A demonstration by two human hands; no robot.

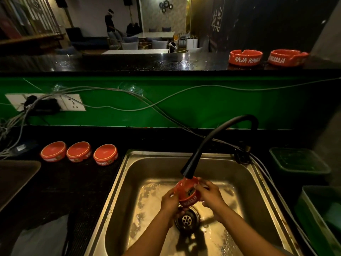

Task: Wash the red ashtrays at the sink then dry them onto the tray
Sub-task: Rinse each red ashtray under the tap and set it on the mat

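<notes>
Both hands hold one red ashtray point(188, 193) under the black faucet head point(187, 172), over the drain point(187, 219) of the steel sink point(129, 174): the left hand point(170, 202) grips its left side, the right hand point(209, 195) its right rim. Three washed-looking ashtrays point(79, 151) stand upside down in a row on the bench point(60, 185) just left of the sink edge. Two more ashtrays point(245, 57) sit on the upper ledge point(129, 61), far right, with open basin around the hands.

A green wall panel point(203, 108) runs behind the black tabletop point(60, 182), with pale cables point(114, 91) strung along it to a white socket plate point(72, 104), two green plastic bins point(299, 161) at the right, and a distant person point(110, 20) beside dining tables point(156, 35).
</notes>
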